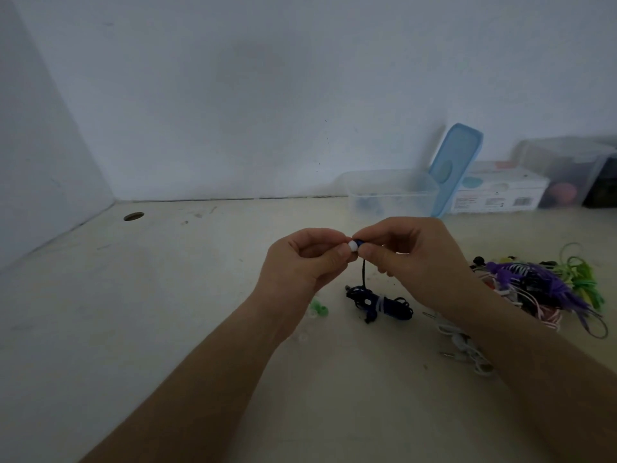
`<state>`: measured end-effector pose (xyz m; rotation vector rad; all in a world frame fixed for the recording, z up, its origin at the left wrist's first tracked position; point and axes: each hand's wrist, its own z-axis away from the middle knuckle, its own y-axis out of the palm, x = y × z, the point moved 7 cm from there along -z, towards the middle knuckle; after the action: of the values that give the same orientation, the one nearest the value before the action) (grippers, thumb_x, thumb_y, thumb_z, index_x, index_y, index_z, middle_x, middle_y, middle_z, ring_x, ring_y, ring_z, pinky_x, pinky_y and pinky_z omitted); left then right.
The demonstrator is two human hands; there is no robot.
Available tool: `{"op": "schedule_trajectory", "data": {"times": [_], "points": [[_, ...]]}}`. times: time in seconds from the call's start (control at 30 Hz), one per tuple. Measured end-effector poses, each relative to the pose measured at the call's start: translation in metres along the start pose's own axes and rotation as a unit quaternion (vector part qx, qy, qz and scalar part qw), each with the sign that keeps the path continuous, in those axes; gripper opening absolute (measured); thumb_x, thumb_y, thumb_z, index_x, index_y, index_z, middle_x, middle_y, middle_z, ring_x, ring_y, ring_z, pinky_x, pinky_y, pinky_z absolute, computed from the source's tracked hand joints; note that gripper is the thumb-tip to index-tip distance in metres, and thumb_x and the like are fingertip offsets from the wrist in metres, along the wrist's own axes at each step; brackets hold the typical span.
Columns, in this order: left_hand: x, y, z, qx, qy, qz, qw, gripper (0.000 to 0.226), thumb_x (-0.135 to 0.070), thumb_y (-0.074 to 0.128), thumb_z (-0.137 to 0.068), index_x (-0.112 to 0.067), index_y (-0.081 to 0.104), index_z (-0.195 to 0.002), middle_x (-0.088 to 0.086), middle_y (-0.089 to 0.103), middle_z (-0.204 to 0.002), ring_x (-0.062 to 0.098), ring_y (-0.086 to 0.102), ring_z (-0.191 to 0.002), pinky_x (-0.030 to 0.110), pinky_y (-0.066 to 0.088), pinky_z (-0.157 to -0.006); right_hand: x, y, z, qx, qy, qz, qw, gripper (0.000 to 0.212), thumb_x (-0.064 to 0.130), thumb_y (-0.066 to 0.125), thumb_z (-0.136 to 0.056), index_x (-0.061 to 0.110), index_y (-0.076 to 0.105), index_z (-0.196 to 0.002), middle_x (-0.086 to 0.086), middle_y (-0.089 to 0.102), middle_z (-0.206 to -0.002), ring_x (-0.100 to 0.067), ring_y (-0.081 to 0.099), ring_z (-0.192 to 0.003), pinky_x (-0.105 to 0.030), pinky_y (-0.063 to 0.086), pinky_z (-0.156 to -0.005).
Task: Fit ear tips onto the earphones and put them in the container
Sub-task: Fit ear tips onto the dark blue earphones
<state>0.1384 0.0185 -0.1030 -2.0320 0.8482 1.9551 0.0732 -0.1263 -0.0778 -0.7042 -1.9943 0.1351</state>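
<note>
Both hands meet above the table's middle. My left hand [307, 262] pinches a white ear tip [352, 245] between thumb and forefinger. My right hand [414, 252] pinches the dark blue earbud [359, 242], and the tip sits against its end. A dark cord [363, 272] hangs from the bud down to the bundled blue earphone coil [380, 304] on the table. Loose green and clear ear tips [319, 309] lie beside my left wrist. The clear container [390, 190] stands open at the back, with small dark items inside.
A blue lid [455, 165] leans against the container. White boxes [500, 192] and a clear bin [567, 172] stand at the back right. A heap of purple, green and pink earphones [547, 285] lies right; white earphones [464, 345] lie under my right forearm. A cable hole [133, 216] is far left.
</note>
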Motion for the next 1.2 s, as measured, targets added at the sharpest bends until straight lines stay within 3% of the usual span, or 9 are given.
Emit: {"op": "schedule_trajectory", "data": {"times": [0.1,0.27,0.4,0.57,0.77,1.03,1.2], "points": [[0.0016,0.0007,-0.001,0.007,-0.012,0.02,1.0,0.013,0.0,0.07,-0.081,-0.008,0.071,-0.092,0.011,0.076,-0.089,0.019,0.074,-0.085,0.022,0.057,-0.073,0.0011,-0.0005,0.0,0.001,0.003,-0.017,1.0,0.012,0.01,0.074,-0.085,0.018,0.077,-0.093,0.012,0.073,-0.072,-0.007,0.063,-0.057,-0.017,0.049,-0.055],[0.0021,0.0044,-0.0005,0.024,-0.03,0.057,0.998,0.019,-0.003,0.07,-0.074,-0.006,0.069,-0.093,0.01,0.075,-0.087,0.018,0.073,-0.081,0.022,0.058,-0.072,-0.001,-0.0013,-0.0011,0.011,0.013,-0.043,0.999,0.015,0.006,0.073,-0.086,0.017,0.076,-0.095,0.005,0.074,-0.077,-0.01,0.062,-0.057,-0.023,0.052,-0.054],[0.0055,0.0032,-0.0014,0.024,-0.041,0.073,0.996,0.015,0.003,0.066,-0.081,-0.003,0.068,-0.094,0.011,0.075,-0.086,0.018,0.073,-0.079,0.021,0.057,-0.071,-0.0005,-0.0013,-0.0016,0.017,0.007,-0.042,0.999,0.017,0.005,0.072,-0.086,0.019,0.077,-0.095,0.004,0.074,-0.079,-0.011,0.062,-0.058,-0.023,0.051,-0.053],[-0.0026,0.0004,-0.001,0.016,0.012,-0.01,1.0,0.024,-0.013,0.076,-0.067,-0.008,0.07,-0.09,0.012,0.075,-0.088,0.021,0.073,-0.083,0.024,0.057,-0.075,0.0029,0.0016,0.0006,0.015,0.0,-0.031,0.999,0.014,0.008,0.074,-0.085,0.02,0.076,-0.092,0.01,0.073,-0.074,-0.007,0.063,-0.057,-0.016,0.049,-0.054],[0.0004,0.005,-0.0009,0.032,-0.002,0.0,0.999,0.013,-0.004,0.069,-0.084,-0.01,0.07,-0.095,0.008,0.074,-0.088,0.016,0.07,-0.081,0.025,0.056,-0.076,-0.0007,0.0054,0.001,0.064,0.041,-0.09,0.993,0.027,0.007,0.066,-0.091,0.024,0.071,-0.112,0.004,0.069,-0.075,-0.016,0.065,-0.063,-0.03,0.058,-0.061],[0.001,0.0034,0.0,0.038,-0.028,0.032,0.998,0.028,-0.011,0.075,-0.066,-0.005,0.07,-0.093,0.013,0.074,-0.087,0.018,0.072,-0.079,0.022,0.056,-0.073,-0.0002,0.0033,-0.0004,0.058,0.021,-0.107,0.992,0.02,0.001,0.068,-0.086,0.014,0.075,-0.1,-0.013,0.074,-0.082,-0.02,0.069,-0.068,-0.027,0.058,-0.068],[0.0044,0.0,-0.0006,0.034,-0.057,0.032,0.997,0.027,-0.009,0.074,-0.065,-0.005,0.07,-0.091,0.011,0.074,-0.081,0.016,0.071,-0.073,0.021,0.057,-0.07,0.002,0.0068,-0.0004,0.071,0.008,-0.095,0.993,0.022,-0.001,0.067,-0.087,0.015,0.075,-0.098,-0.011,0.075,-0.082,-0.017,0.069,-0.067,-0.025,0.058,-0.069]]}}
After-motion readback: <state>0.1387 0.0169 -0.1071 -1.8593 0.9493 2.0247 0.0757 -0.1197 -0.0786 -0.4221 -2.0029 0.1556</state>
